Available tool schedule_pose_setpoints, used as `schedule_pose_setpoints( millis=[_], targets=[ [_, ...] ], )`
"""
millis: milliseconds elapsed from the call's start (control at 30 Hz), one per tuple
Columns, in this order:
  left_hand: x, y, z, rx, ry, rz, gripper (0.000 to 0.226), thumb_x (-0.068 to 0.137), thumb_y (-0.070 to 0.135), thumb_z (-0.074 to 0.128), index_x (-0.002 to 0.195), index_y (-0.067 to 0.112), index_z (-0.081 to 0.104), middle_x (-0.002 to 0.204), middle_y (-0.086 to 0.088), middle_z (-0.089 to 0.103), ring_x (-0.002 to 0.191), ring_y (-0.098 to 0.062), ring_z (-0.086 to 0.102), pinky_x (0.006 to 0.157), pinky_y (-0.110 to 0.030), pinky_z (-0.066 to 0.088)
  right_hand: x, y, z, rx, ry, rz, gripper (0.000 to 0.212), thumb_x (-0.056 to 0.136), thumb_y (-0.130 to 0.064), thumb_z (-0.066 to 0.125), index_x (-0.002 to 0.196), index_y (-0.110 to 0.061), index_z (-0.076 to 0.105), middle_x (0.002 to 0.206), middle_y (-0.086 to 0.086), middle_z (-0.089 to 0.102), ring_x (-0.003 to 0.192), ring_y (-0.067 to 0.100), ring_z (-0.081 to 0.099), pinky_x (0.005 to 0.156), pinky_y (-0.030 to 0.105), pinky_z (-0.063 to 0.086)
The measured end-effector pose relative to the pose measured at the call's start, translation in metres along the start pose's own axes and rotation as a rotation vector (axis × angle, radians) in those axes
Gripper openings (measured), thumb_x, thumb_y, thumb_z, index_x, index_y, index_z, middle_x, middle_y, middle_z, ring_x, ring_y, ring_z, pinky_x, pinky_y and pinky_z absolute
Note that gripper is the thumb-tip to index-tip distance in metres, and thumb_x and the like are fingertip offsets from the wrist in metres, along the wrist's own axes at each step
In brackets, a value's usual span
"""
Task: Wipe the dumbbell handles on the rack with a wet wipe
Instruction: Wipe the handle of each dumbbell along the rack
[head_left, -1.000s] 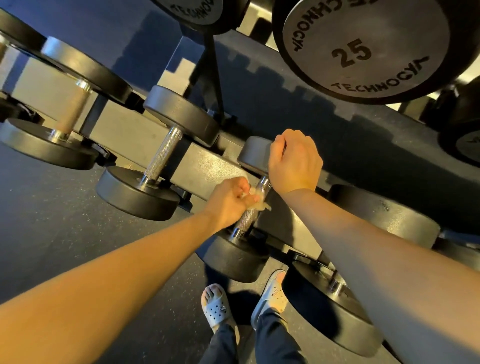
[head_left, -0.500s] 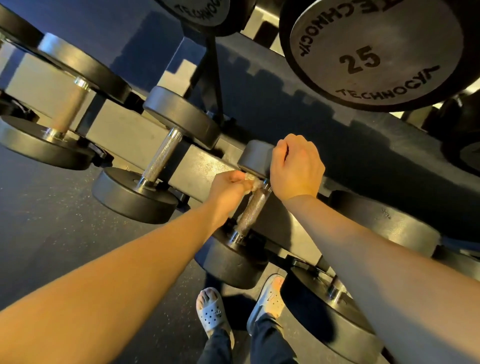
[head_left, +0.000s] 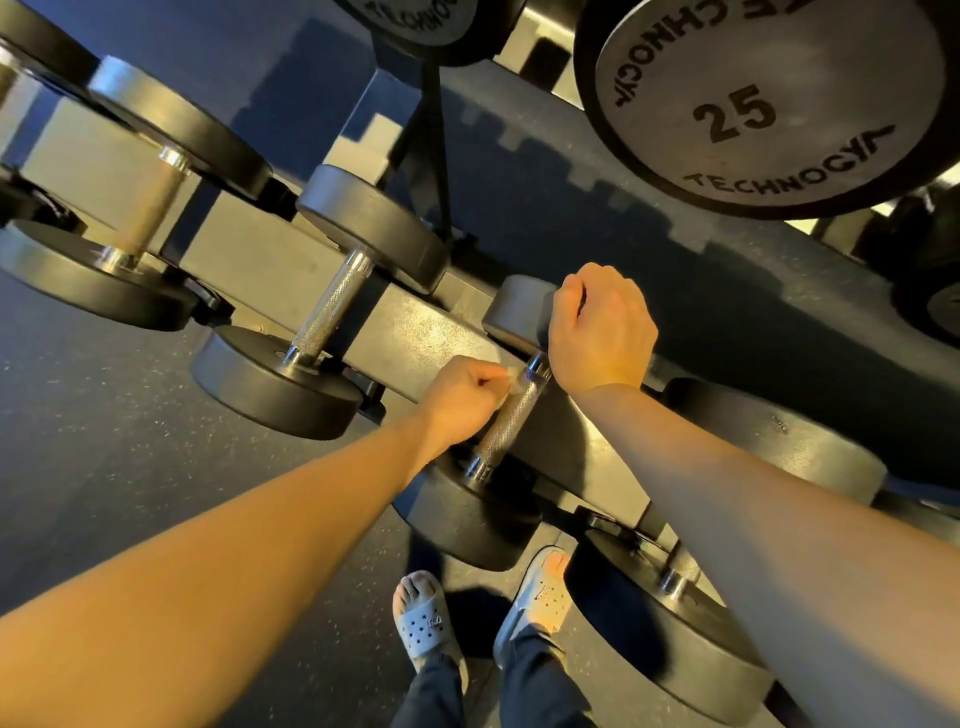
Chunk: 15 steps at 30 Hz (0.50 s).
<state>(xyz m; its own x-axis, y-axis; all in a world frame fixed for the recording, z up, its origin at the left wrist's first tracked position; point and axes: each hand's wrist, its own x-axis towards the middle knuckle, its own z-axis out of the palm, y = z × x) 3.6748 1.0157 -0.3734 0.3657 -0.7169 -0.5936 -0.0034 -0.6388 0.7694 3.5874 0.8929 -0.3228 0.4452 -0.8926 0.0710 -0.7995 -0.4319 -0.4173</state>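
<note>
"25", "TECHNOGYM" on dumbbell head (head_left: 769, 104)

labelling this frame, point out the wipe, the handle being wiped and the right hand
wipe (head_left: 510, 375), head view, pale bit beside the handle
handle (head_left: 511, 420), head view, middle of the knurled part
right hand (head_left: 602, 332), head view, back of the hand

This is a gym: black dumbbells (head_left: 332, 332) lie on a rack (head_left: 260, 254), a weight marked 25 (head_left: 753, 104) sits at 1 o'clock, above speckled rubber floor (head_left: 104, 441).

Dumbbells (head_left: 322, 332) lie side by side on the rack (head_left: 415, 332) — feet (head_left: 421, 618) below.
</note>
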Motion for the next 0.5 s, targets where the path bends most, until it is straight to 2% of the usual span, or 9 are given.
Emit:
schedule_pose_setpoints(
  millis=[67, 133, 200, 233, 300, 400, 433, 500],
  targets=[
    [-0.005, -0.006, -0.011, 0.187, -0.108, 0.021, 0.03, 0.101, 0.005, 0.055, 0.074, 0.009, 0.068, 0.064, 0.01, 0.058, 0.054, 0.005, 0.055, 0.061, -0.019, 0.047, 0.0, 0.0, 0.0, 0.011, 0.007, 0.003, 0.031, 0.105, -0.033, 0.039, 0.086, -0.019, 0.059, 0.08, -0.001, 0.056, 0.077, 0.015, 0.055, 0.062, 0.03, 0.048],
    [-0.008, -0.008, -0.02, 0.452, -0.266, 0.026, 0.037, 0.096, 0.002, 0.053, 0.062, 0.012, 0.06, 0.059, 0.006, 0.053, 0.055, -0.004, 0.051, 0.062, -0.029, 0.046, 0.001, 0.0, 0.001, 0.009, 0.008, 0.008, 0.031, 0.105, -0.033, 0.038, 0.087, -0.019, 0.059, 0.08, -0.001, 0.056, 0.077, 0.015, 0.055, 0.062, 0.028, 0.046],
    [-0.01, -0.004, -0.026, 0.686, -0.416, -0.035, 0.033, 0.093, 0.002, 0.052, 0.063, 0.01, 0.063, 0.062, -0.001, 0.057, 0.062, -0.014, 0.054, 0.065, -0.035, 0.05, 0.001, 0.0, 0.001, 0.006, 0.01, 0.014, 0.03, 0.105, -0.033, 0.038, 0.087, -0.02, 0.059, 0.081, -0.002, 0.056, 0.077, 0.014, 0.055, 0.063, 0.027, 0.044],
    [-0.01, 0.0, -0.028, 0.721, -0.445, -0.057, 0.03, 0.092, 0.003, 0.052, 0.066, 0.007, 0.065, 0.065, -0.005, 0.059, 0.066, -0.019, 0.057, 0.07, -0.04, 0.053, 0.001, 0.0, 0.002, 0.007, 0.012, 0.015, 0.03, 0.105, -0.033, 0.038, 0.087, -0.02, 0.059, 0.081, -0.002, 0.056, 0.077, 0.014, 0.055, 0.063, 0.026, 0.044],
    [-0.006, 0.01, -0.026, 0.628, -0.405, -0.051, 0.025, 0.093, 0.005, 0.054, 0.071, 0.004, 0.067, 0.072, -0.012, 0.064, 0.074, -0.026, 0.063, 0.082, -0.046, 0.057, 0.0, -0.001, 0.002, 0.012, 0.015, 0.016, 0.03, 0.105, -0.033, 0.039, 0.087, -0.02, 0.059, 0.081, -0.002, 0.056, 0.077, 0.015, 0.056, 0.063, 0.027, 0.046],
    [0.001, 0.02, -0.017, 0.226, -0.087, -0.085, 0.014, 0.095, 0.008, 0.063, 0.084, 0.007, 0.073, 0.082, -0.006, 0.07, 0.081, -0.019, 0.067, 0.081, -0.039, 0.057, 0.0, 0.0, 0.0, 0.006, 0.011, 0.009, 0.03, 0.105, -0.033, 0.039, 0.088, -0.019, 0.06, 0.081, -0.001, 0.057, 0.078, 0.015, 0.056, 0.062, 0.029, 0.049],
    [0.003, 0.021, -0.014, 0.233, -0.026, -0.045, 0.012, 0.095, 0.009, 0.064, 0.087, 0.013, 0.073, 0.084, -0.002, 0.071, 0.081, -0.017, 0.067, 0.078, -0.035, 0.057, 0.0, 0.0, 0.0, 0.005, 0.011, 0.008, 0.03, 0.106, -0.032, 0.039, 0.089, -0.019, 0.06, 0.081, -0.001, 0.057, 0.078, 0.015, 0.056, 0.062, 0.03, 0.05],
    [0.0, 0.019, -0.012, 0.363, -0.041, 0.041, 0.014, 0.095, 0.009, 0.063, 0.09, 0.019, 0.071, 0.089, 0.002, 0.07, 0.083, -0.016, 0.067, 0.076, -0.031, 0.056, 0.0, 0.0, 0.0, 0.016, 0.01, 0.004, 0.029, 0.106, -0.032, 0.04, 0.089, -0.019, 0.06, 0.081, -0.001, 0.057, 0.078, 0.015, 0.056, 0.063, 0.032, 0.052]
  ],
)
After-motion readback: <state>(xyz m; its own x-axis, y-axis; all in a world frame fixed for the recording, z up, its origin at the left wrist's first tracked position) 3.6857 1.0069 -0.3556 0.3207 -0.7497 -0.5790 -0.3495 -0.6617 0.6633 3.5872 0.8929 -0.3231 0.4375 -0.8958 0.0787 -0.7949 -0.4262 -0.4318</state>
